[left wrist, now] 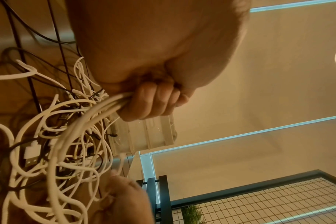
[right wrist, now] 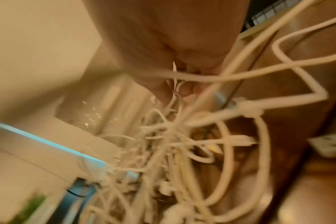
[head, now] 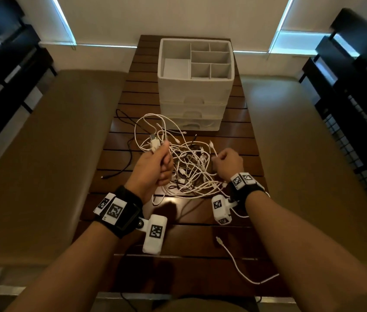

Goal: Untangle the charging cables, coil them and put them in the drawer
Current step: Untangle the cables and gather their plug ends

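Note:
A tangle of white charging cables (head: 189, 167) lies in the middle of the wooden slat table (head: 200, 239), with thin black cables mixed in. My left hand (head: 155, 163) grips a bundle of white cables (left wrist: 105, 104) and lifts them above the heap, with plug ends (head: 154, 140) sticking up past the thumb. My right hand (head: 227, 163) pinches a thin white cable (head: 213, 149) at the right side of the tangle; the right wrist view is blurred, showing cables (right wrist: 182, 136) around the fingers (right wrist: 186, 91). A white drawer unit (head: 195, 86) stands behind the heap, its drawers closed.
The unit's top is an open tray with several empty compartments (head: 209, 57). A black cable (head: 124, 154) trails off to the left of the heap. One loose white cable (head: 236, 264) lies on the table near my right forearm. Benches flank the table on both sides.

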A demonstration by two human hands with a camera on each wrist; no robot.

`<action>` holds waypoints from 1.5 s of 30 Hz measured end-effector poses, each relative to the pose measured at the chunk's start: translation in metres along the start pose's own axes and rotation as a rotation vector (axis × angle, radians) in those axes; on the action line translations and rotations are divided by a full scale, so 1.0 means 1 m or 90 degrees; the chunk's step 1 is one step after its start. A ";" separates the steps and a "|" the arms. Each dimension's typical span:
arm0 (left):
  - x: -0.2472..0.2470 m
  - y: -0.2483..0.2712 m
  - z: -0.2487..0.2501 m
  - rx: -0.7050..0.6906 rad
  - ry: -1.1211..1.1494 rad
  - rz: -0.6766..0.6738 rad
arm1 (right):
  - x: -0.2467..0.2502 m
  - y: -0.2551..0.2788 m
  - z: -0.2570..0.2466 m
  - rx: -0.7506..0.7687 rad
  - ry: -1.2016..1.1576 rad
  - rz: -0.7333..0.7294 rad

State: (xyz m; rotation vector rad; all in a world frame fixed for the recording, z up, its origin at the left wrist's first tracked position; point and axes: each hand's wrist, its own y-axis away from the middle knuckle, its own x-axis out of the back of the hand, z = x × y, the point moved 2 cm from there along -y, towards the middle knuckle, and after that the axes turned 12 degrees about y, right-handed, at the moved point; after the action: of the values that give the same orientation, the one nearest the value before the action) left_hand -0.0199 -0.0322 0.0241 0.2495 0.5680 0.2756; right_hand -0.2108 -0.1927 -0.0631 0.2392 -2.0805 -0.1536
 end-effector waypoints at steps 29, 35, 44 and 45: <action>-0.030 -0.011 0.024 -0.321 -0.244 0.077 | 0.053 0.102 -0.102 0.446 -0.209 0.014; -0.030 -0.015 0.032 -0.284 -0.232 0.106 | 0.046 0.099 -0.103 0.452 -0.181 0.002; -0.022 0.005 0.079 -0.252 0.018 0.030 | 0.029 0.020 -0.084 0.348 -0.008 -0.049; -0.020 0.008 0.080 -0.243 0.024 0.025 | 0.030 0.014 -0.087 0.332 0.000 -0.044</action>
State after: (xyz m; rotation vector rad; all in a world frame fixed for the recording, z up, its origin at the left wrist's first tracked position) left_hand 0.0073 -0.0438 0.1011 -0.1140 0.5363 0.4210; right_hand -0.1517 -0.1867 0.0084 0.6253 -2.0819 0.3528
